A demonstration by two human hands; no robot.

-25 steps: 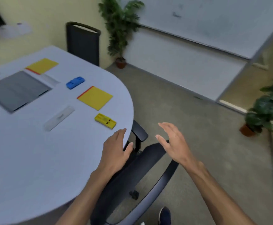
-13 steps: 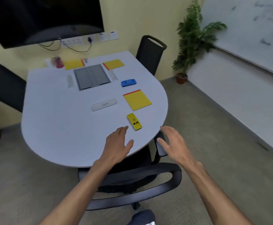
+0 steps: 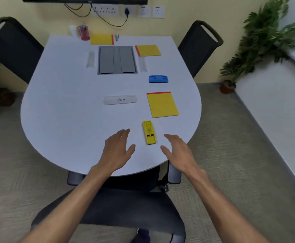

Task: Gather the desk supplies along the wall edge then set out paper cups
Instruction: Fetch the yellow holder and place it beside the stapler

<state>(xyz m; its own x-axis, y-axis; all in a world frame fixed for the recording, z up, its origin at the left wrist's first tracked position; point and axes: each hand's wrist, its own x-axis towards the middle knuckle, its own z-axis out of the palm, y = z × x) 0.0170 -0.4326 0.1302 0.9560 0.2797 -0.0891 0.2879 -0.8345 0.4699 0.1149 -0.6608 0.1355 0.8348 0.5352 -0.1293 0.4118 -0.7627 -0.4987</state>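
Both hands have come forward since half a second ago, when the right one was off the rim above the armrest. Now they hover over the near edge of the table [image 3: 64, 120], above the black office chair [image 3: 125, 207] tucked under it. The left hand [image 3: 118, 149] and right hand [image 3: 176, 151] flank the yellow plastic block [image 3: 149, 132] without touching it; each grip is apart, with relaxed fingers holding nothing. At 1 o'clock from the block lies a yellow notepad [image 3: 162, 105], and at 11 o'clock a white name plate [image 3: 120, 99]. Farther on at 12 o'clock is a blue plastic block [image 3: 158, 79], and beyond it at 11 o'clock a grey cable hatch [image 3: 117, 60]. A second notepad [image 3: 148, 50] is at the hatch's 2 o'clock. Along the wall edge lie a third notepad [image 3: 102, 39] and a red pen cup [image 3: 83, 33].
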